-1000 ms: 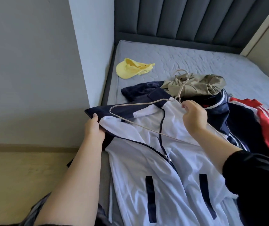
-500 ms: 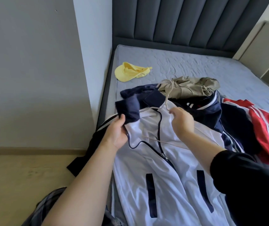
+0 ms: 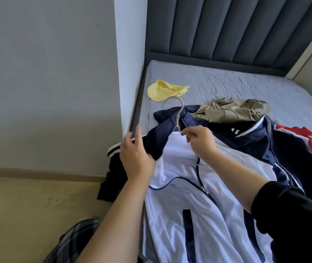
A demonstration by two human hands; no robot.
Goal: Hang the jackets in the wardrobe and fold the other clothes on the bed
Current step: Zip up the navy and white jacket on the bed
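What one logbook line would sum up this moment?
step: fitting hanger into white-and-navy jacket | right hand: pinches hanger neck | left hand: at navy shoulder, grip unclear | jacket: lying on bed, not hung

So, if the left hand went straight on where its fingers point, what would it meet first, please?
The left hand would likely meet the bed's side frame by the wall corner; the yellow cap lies right of that line; depth unclear.

A second ago the hanger (image 3: 179,112) lay on top of the jacket (image 3: 179,164). Its left arm then went under the navy shoulder, and the hook stood out at the collar. The left hand (image 3: 135,158) let go of the lifted cloth, and its fingers (image 3: 138,133) straightened.
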